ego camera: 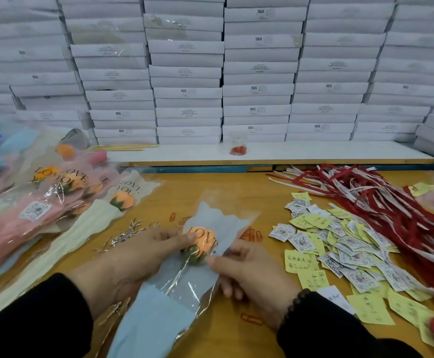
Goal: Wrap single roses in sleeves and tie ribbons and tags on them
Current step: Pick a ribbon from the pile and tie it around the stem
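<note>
While you hold it: rose point(203, 241) lies in a blue sleeve point(174, 285) on the desk point(236, 200).
Hands: left hand point(135, 257) and right hand point(249, 272) pinch the sleeve edges.
Handling: light, crinkly, slippery; grip below the bloom.
Count: one rose in hand; ribbons point(381, 200), tags point(340, 251) too many to count.
</note>
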Demonstrator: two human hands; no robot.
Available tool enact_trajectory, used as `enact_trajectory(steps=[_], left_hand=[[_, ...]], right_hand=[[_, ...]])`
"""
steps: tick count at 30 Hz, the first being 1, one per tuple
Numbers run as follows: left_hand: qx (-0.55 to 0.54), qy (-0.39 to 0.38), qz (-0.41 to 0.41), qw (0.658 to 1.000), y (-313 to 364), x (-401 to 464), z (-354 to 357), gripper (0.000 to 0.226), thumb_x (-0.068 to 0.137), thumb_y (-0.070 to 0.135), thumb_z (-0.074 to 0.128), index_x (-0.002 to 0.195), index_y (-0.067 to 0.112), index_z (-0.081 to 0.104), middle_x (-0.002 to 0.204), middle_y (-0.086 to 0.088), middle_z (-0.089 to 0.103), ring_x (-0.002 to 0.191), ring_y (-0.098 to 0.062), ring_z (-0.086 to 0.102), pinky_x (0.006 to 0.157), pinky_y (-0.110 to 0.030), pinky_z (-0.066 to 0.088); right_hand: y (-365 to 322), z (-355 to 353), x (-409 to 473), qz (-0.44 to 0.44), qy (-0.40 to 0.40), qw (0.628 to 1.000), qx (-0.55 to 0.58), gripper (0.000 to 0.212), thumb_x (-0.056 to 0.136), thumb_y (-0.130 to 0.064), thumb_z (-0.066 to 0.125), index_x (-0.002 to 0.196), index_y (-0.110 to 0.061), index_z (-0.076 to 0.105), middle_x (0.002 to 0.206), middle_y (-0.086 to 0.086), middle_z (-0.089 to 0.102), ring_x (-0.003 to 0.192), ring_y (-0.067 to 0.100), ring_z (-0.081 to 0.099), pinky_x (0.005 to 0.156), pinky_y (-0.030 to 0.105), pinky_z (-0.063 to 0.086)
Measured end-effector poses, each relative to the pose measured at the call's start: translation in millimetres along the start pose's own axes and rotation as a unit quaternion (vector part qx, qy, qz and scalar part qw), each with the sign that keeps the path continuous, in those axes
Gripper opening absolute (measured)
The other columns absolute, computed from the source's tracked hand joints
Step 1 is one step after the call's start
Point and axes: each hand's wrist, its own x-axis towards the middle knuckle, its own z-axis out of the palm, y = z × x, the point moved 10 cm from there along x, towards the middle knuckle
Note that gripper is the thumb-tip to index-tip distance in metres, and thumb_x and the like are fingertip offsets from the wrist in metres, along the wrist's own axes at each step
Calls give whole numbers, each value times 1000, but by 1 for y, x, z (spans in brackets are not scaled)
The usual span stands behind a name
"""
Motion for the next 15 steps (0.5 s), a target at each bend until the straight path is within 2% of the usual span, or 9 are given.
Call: enact_trajectory(steps=[3, 6, 7, 9, 11, 12, 13, 15], left_hand=[[3, -37, -37, 999, -9, 0, 7, 39, 68, 16, 69, 99, -5, 63, 91, -26, 70, 67, -28, 69, 56, -31, 58], [-9, -71, -69, 995, -12, -4, 13, 32, 73, 4, 66, 101, -7, 59, 87, -25, 70, 56, -24, 68, 45, -21, 52], [-9, -76, -67, 995, -11, -3, 14, 34, 72, 8, 68, 102, -6, 59, 88, -24, 70, 58, -23, 69, 47, -22, 53], [17, -55, -39, 998, -3, 4, 10, 47, 66, 27, 71, 102, -2, 60, 91, -18, 72, 76, -26, 71, 65, -31, 58], [30, 2, -10, 1000, 6, 12, 0, 56, 60, 39, 73, 96, -2, 61, 100, -22, 69, 97, -36, 65, 89, -43, 53], [22, 26, -2, 999, 9, 16, -3, 53, 59, 38, 74, 91, -2, 60, 101, -25, 67, 99, -39, 64, 90, -43, 51], [10, 37, 0, 999, 10, 19, -4, 54, 60, 34, 75, 95, -5, 61, 97, -25, 68, 91, -37, 66, 83, -39, 55], [-18, 38, 10, 999, 11, 24, 0, 35, 66, 21, 73, 91, -3, 65, 80, -18, 69, 65, -25, 65, 61, -30, 55]], right_hand=[[3, -24, 0, 31, 93, 994, 38, 29, 87, -41, 58, 78, -13, 58, 41, -2, 48, 36, 12, 39, 37, 18, 31], [-6, -41, -2, 6, 141, 988, 63, 26, 93, -27, 52, 83, -5, 60, 40, -1, 45, 32, 7, 38, 35, 15, 33], [-10, -43, -2, -8, 142, 988, 55, 21, 93, -20, 52, 81, -5, 60, 40, 0, 45, 31, 7, 37, 36, 14, 32], [-15, -38, -3, -22, 117, 992, 30, 16, 92, -12, 53, 81, -7, 62, 40, -1, 46, 31, 6, 38, 37, 13, 32], [-17, -25, -4, -30, 71, 997, 1, 11, 91, -11, 55, 87, -7, 64, 42, 0, 48, 33, 5, 40, 37, 12, 33], [-18, -20, -4, -32, 53, 998, -5, 10, 90, -10, 56, 91, -6, 64, 43, 1, 49, 33, 5, 40, 37, 12, 32], [-18, -17, -5, -32, 45, 998, -5, 9, 90, -9, 56, 93, -4, 64, 43, 1, 50, 33, 5, 41, 37, 12, 32], [-18, -20, -4, -28, 53, 998, 0, 8, 88, -6, 57, 91, -2, 63, 40, -2, 49, 31, 5, 39, 36, 12, 31]])
